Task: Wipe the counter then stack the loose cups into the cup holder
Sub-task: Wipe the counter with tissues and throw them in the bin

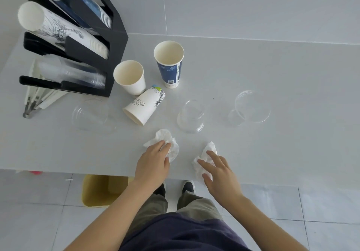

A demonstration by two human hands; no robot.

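My left hand [153,163] presses flat on a crumpled white tissue [169,139] near the counter's front edge. My right hand [220,171] lies with fingers spread on a second tissue [206,153]. Behind them stand a tall blue paper cup [170,64] and a white paper cup [130,76], both upright. Another white printed cup [145,104] lies on its side. Three clear plastic cups lie tipped over: one at the left [91,115], one in the middle [191,116], one at the right [251,106]. The black cup holder [115,46] at the back left holds rows of stacked cups.
The grey counter [272,71] runs to a front edge just below my hands. Wrapped straws or utensils [37,99] lie beside the holder's base. On the tiled floor under the counter stands a yellow bin [101,190]; my shoes [188,186] are beside it.
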